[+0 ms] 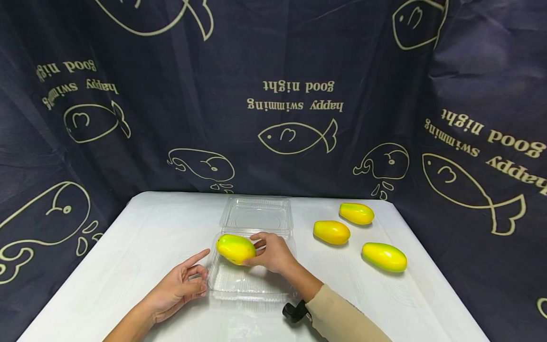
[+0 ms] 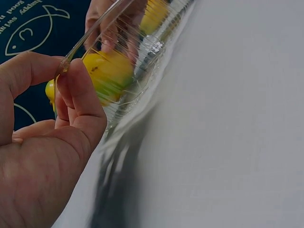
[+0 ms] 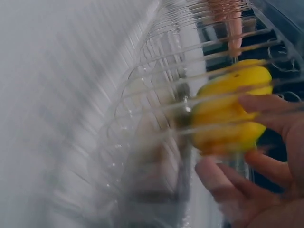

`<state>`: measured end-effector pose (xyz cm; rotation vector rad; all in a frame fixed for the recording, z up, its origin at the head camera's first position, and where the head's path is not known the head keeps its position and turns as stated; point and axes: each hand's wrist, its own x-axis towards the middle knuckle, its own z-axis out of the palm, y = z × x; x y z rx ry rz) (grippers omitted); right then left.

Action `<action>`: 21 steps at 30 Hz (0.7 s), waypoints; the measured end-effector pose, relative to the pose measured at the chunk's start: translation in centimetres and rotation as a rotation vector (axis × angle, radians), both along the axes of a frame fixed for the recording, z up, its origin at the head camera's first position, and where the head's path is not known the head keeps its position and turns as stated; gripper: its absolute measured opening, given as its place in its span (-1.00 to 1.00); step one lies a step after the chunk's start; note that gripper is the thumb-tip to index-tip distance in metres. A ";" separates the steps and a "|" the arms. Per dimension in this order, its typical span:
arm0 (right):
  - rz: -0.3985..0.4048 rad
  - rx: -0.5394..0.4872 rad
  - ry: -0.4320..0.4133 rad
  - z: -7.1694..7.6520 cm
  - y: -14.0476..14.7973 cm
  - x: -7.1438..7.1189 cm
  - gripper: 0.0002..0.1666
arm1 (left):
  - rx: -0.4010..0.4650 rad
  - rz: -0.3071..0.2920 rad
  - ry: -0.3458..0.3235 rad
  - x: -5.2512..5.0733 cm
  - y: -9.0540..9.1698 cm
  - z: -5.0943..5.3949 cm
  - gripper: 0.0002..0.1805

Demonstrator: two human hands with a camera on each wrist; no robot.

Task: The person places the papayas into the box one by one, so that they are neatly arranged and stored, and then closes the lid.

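nearest, by the right sleeve (image 1: 337, 313), a black wrist mount (image 1: 294, 313) sits just beside the near right corner of the clear tray (image 1: 235, 287); a low sweep of that arm could snag the rim and drag the tray along.

the left hand (image 1: 177, 285) has its grip on the tray's left rim, pinched between thumb and finger in the left wrist view. such thin plastic would probably flex, so too firm a squeeze or an upward pull might buckle the wall or tip the tray.

the yellow-green fruit (image 1: 235, 248) is over the far left part of the tray; whether it bears on the floor of the tray, i cannot tell. the right hand (image 1: 273, 251) has its grip round the fruit's right end only, so the smooth skin could slip and let the other end swing down against the left rim.

farther off, to the right on the white worktop (image 1: 128, 266), lie a green-streaked fruit (image 1: 384, 257), a plain yellow fruit (image 1: 332, 232) and a farthest fruit (image 1: 357, 213); being rounded, they could roll if knocked.

behind the tray the clear lid (image 1: 256, 216) lies folded back; a shove from the front could push it against the dark cloth (image 1: 295, 57).
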<state>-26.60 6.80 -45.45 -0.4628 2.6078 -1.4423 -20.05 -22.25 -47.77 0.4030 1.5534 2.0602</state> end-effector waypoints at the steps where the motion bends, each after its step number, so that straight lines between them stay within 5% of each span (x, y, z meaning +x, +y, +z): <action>1: 0.000 -0.003 -0.002 0.0 0.1 0.0 -0.18 | -0.001 0.000 0.000 0.0 0.0 0.0 0.02; 21: -0.002 -0.037 -0.011 0.7 1.3 0.6 -0.19 | -0.006 -0.001 0.000 0.0 0.0 0.0 0.03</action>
